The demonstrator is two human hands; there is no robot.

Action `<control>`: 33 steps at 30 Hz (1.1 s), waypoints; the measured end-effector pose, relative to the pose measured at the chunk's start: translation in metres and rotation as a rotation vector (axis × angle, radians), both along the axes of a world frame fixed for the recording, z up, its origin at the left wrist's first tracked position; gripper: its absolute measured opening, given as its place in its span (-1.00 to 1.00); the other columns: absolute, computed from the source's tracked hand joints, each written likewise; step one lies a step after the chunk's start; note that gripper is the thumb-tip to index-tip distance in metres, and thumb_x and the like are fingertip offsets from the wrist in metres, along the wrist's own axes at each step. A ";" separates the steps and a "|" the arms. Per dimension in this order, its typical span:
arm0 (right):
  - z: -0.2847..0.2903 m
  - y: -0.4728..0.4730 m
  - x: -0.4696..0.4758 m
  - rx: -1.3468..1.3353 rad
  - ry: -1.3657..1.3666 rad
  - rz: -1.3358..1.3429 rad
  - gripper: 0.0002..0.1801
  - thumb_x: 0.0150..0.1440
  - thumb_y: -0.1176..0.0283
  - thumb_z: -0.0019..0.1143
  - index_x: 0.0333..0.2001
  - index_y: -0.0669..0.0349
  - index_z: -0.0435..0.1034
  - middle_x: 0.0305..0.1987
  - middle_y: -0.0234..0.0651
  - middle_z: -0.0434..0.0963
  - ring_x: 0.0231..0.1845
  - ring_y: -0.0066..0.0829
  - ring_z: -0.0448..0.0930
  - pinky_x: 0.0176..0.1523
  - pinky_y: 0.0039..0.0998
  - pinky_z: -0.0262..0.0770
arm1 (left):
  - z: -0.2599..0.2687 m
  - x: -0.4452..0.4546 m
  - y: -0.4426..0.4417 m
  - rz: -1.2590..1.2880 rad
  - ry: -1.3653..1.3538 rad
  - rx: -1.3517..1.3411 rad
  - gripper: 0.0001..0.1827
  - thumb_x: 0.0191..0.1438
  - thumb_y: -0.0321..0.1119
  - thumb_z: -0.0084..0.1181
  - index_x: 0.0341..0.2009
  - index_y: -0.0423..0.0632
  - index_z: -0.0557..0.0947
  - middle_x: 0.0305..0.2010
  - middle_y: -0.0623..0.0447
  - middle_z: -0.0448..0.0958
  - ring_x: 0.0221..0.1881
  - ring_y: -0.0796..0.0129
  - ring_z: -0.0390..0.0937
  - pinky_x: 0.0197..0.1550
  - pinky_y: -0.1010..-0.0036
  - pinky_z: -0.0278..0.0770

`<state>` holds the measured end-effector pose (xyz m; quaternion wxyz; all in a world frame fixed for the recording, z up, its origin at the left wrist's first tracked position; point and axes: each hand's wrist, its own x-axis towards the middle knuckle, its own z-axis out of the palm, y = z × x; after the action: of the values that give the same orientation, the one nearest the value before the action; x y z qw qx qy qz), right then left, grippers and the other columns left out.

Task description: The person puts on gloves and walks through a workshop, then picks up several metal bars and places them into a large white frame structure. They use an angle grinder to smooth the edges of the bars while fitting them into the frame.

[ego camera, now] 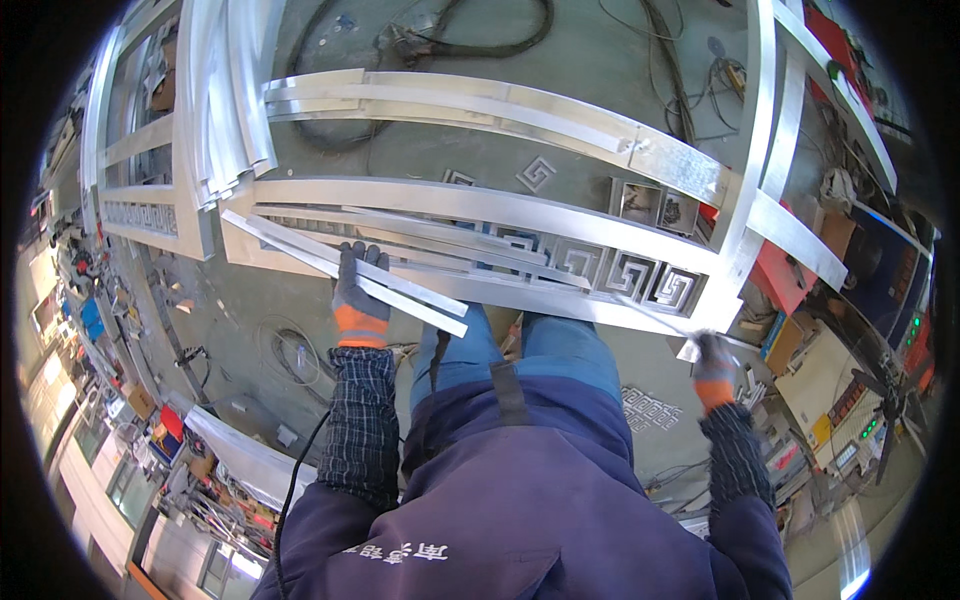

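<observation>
My left hand point(361, 281), in a grey glove with an orange cuff, grips a pair of narrow silvery metal strips point(412, 295). The strips slant down to the right, over the near edge of a pale metal frame panel point(480, 289). Square spiral fretwork pieces point(624, 276) sit in the panel's right part. More long strips point(465, 240) lie across its left part. At the panel's near right corner is my right hand point(712, 358), gloved alike and blurred. A small pale piece point(686, 349) shows beside its fingers; whether the hand holds it is unclear.
Beyond the panel runs a metal crossbar point(480, 105). Long metal profiles point(229, 97) are stacked at the left, and an upright frame bar point(752, 127) stands right. A small divided box point(652, 204), a loose fretwork piece point(535, 174) and cables point(487, 49) lie beyond.
</observation>
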<state>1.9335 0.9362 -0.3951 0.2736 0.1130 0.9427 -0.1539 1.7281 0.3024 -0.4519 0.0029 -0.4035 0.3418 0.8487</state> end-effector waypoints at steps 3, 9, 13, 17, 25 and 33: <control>0.049 0.114 0.115 0.559 -0.269 0.007 -0.47 0.08 0.51 0.20 0.19 0.15 0.46 0.12 0.00 0.56 0.15 0.06 0.55 0.19 -0.10 0.50 | 0.002 -0.004 0.006 0.080 -0.084 -0.022 -0.58 0.26 -0.27 0.29 0.17 0.01 0.51 0.00 0.04 0.56 0.04 0.13 0.52 0.29 0.08 0.48; -0.020 -0.010 0.000 0.068 0.041 -0.165 -0.44 0.07 0.41 0.28 0.19 0.18 0.43 0.09 0.00 0.58 0.09 0.03 0.60 0.22 -0.12 0.49 | 0.015 -0.011 0.016 0.116 -0.037 -0.027 -0.75 0.32 -0.27 0.20 0.03 -0.03 0.53 -0.05 0.07 0.55 -0.03 0.20 0.52 0.24 0.17 0.52; -0.076 -0.184 -0.111 -0.269 0.081 0.128 -0.49 0.13 0.35 0.25 0.19 0.13 0.44 0.15 -0.01 0.54 0.18 0.06 0.53 0.29 -0.08 0.43 | 0.001 0.009 -0.012 0.107 0.023 -0.013 -0.64 0.27 -0.27 0.27 0.07 -0.06 0.49 -0.02 0.03 0.53 0.02 0.16 0.50 0.25 0.14 0.51; -0.105 -0.262 -0.143 -0.110 -0.001 0.430 -0.45 0.20 0.10 0.16 0.24 0.01 0.39 0.17 -0.10 0.53 0.23 -0.04 0.50 0.31 0.00 0.35 | 0.021 0.007 -0.013 0.188 -0.091 -0.097 -0.68 0.25 -0.30 0.28 0.04 -0.04 0.51 0.02 0.02 0.55 0.05 0.13 0.52 0.23 0.13 0.52; -0.109 -0.261 -0.157 -0.252 -0.041 0.379 -0.55 0.22 0.11 0.18 0.13 0.01 0.45 0.09 -0.12 0.58 0.15 -0.04 0.56 0.23 -0.02 0.41 | 0.014 0.010 0.002 0.242 -0.158 -0.065 -0.69 0.23 -0.36 0.30 0.03 -0.03 0.54 0.01 0.01 0.57 0.06 0.12 0.58 0.29 0.16 0.55; -0.022 -0.371 -0.233 -0.824 -0.073 0.097 -0.44 0.23 0.06 0.19 0.23 0.08 0.38 0.08 0.06 0.60 0.10 0.12 0.60 0.17 -0.03 0.50 | 0.025 -0.005 0.052 0.205 -0.155 0.008 -0.47 0.19 -0.45 0.33 0.23 0.02 0.44 0.00 -0.05 0.58 0.14 0.10 0.57 0.26 0.13 0.58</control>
<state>1.7007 0.5652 -0.4175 0.3360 -0.0450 0.7963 -0.5011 1.7227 0.3544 -0.4265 -0.0558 -0.5007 0.2940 0.8123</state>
